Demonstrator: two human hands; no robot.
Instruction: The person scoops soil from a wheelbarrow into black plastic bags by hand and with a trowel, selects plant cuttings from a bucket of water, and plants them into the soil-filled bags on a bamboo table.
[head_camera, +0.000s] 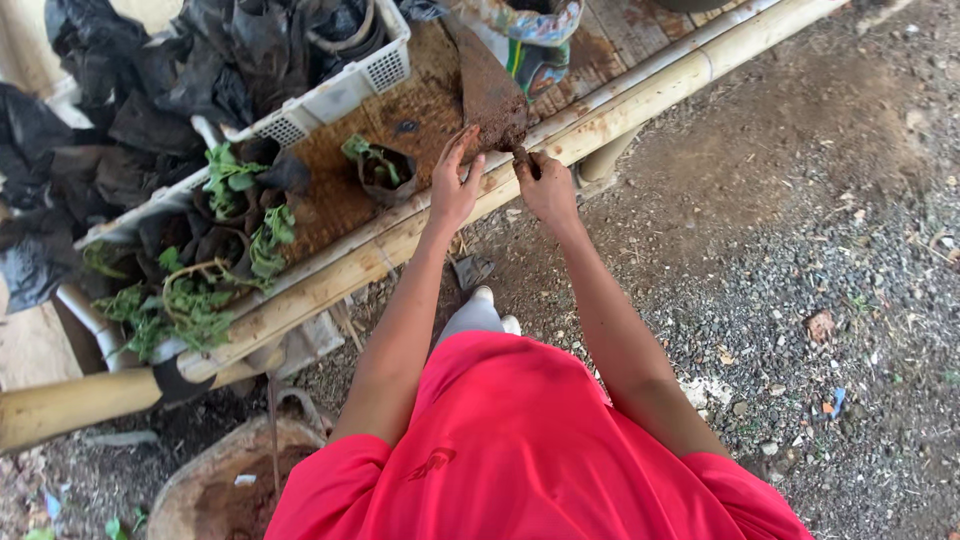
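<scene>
Right hand (548, 190): I see it clenched on the trowel (490, 90) handle, by the bamboo rail (330, 280).
Left hand (455, 185): fingers spread, touching the soil-caked blade.
Potted: one seedling bag (383, 172) on the bench; more beside the crate (330, 100).
Left: empty black bags (140, 90).

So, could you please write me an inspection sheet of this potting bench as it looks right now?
Surface: wooden bench top edged with bamboo poles, stained with soil.
Job's things: soil-caked trowel, blade lying on the bench; seedling in a black bag beside it.
Clutter: more bagged seedlings; white crate of black bags; patterned container.
Grippers: left hand against the trowel's blade edge; right hand at its handle end.
Cables: nothing seen.
Surroundings: gravel ground, basin of soil below.
</scene>
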